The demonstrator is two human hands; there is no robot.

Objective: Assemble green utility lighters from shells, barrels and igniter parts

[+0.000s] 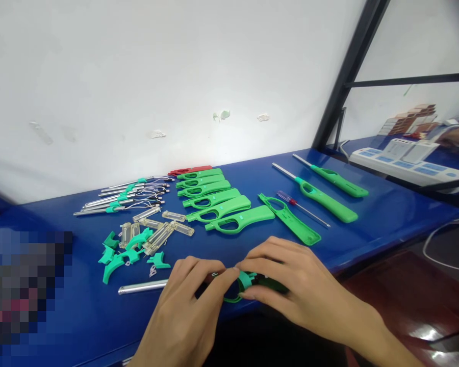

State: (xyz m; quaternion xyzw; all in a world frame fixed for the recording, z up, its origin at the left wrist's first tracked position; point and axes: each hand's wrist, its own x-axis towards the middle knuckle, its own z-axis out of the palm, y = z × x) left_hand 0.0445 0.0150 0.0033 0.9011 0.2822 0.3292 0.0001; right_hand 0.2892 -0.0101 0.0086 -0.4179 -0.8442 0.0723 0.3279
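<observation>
Near the front edge of the blue table, my left hand (187, 300) and my right hand (294, 285) are both closed on a green lighter shell (232, 298). A silver tube (143, 287) sticks out to the left from under my left hand. Between my fingertips a teal trigger piece (247, 278) shows in the shell. My fingers hide much of the shell. Behind my right hand lies an open green half shell (298, 224), with a purple-handled screwdriver (302, 208) beside it.
Green shells (240, 220) and a red one (191, 170) lie in a row. Metal rods with wires (110, 201), clear tanks (158, 238) and teal pieces (115, 266) are at left. Two lighters (329, 202) lie at right. A black frame (344, 76) stands behind.
</observation>
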